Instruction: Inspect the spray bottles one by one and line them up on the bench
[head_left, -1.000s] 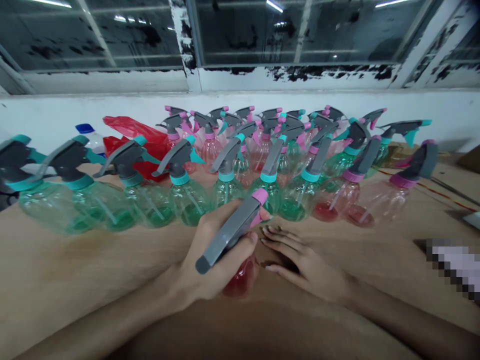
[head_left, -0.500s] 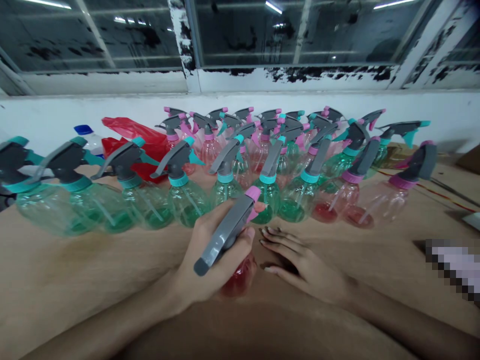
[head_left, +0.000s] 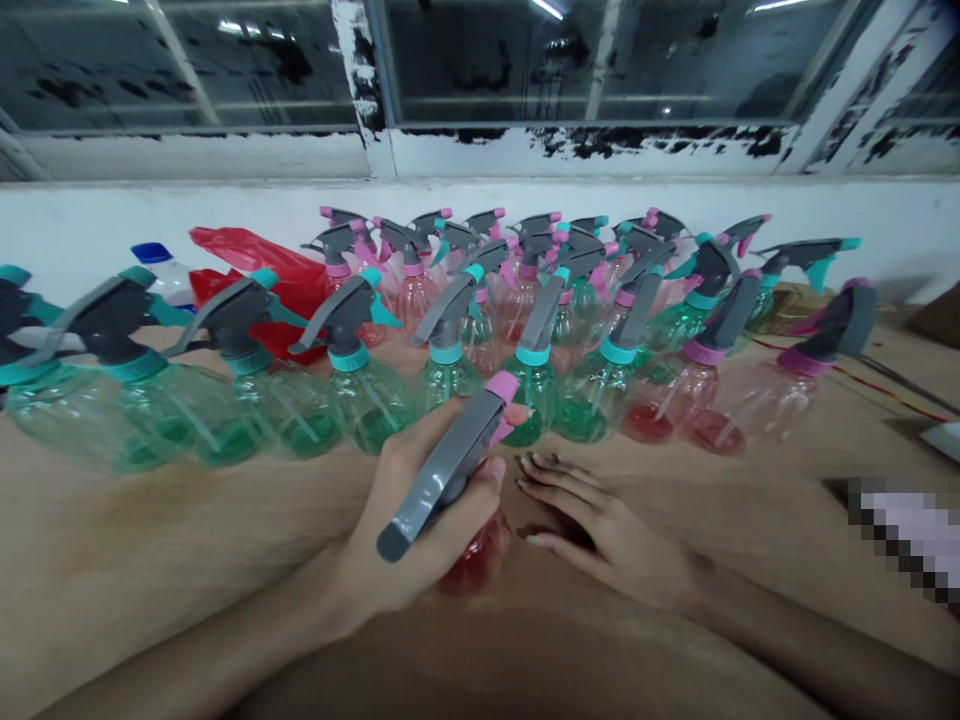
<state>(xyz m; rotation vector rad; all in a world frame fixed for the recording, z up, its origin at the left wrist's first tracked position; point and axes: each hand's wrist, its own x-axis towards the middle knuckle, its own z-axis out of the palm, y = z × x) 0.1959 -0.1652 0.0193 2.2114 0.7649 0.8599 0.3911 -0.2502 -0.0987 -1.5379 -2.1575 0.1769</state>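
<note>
My left hand [head_left: 420, 500] is wrapped round the neck and trigger of a red spray bottle [head_left: 476, 560] with a grey and pink spray head. The bottle stands in front of me, its nozzle pointing away; the hand hides its collar and upper body. My right hand [head_left: 600, 515] rests on the tabletop just right of the bottle, fingers stretched out and holding nothing. Beyond both hands runs a front row of spray bottles, several green ones [head_left: 375, 405] with teal collars and two red ones [head_left: 660, 405] with pink collars at the right. Coloured liquid lies in their bottoms.
Behind the front row stand several more spray bottles [head_left: 525, 300]. A red plastic bag [head_left: 255, 265] and a blue-capped bottle [head_left: 169, 275] are at the back left. Wires [head_left: 892, 390] and a pixelated patch [head_left: 911, 530] lie at the right. A white wall [head_left: 247, 205] closes off the table's far side.
The view has shifted slightly, so the left-hand bottles sit a little further left. My left hand keeps its grip on the red spray bottle; my right hand stays flat on the table.
</note>
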